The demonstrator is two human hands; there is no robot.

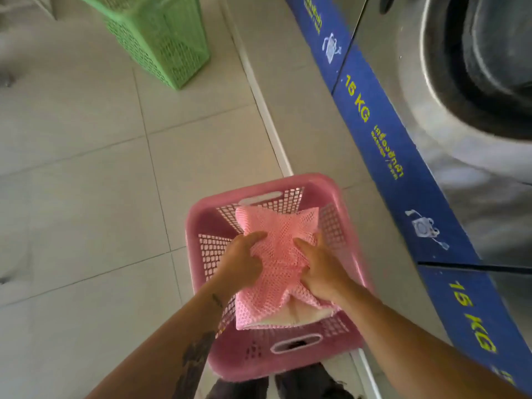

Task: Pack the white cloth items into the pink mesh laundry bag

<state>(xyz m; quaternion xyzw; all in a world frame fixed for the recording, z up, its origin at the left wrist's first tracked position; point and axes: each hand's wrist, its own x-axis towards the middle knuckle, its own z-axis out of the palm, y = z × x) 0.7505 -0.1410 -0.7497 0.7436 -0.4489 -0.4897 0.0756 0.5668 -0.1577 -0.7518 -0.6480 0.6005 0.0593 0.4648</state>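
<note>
A pink mesh laundry bag (277, 237) lies over a pink plastic laundry basket (201, 214) on the floor in front of me. White cloth (299, 315) shows through the bag's near open end. My left hand (244, 263) grips the bag's left side with the thumb on top and the fingers tucked under the mesh. My right hand (319, 269) grips the right side the same way. The mesh bunches up between both hands.
A green plastic basket (164, 38) stands on the tiled floor at the far left. A row of front-load washing machines (460, 82) with a blue "15 KG" base strip (383, 133) runs along the right, on a raised step. My dark shoes show below the pink basket.
</note>
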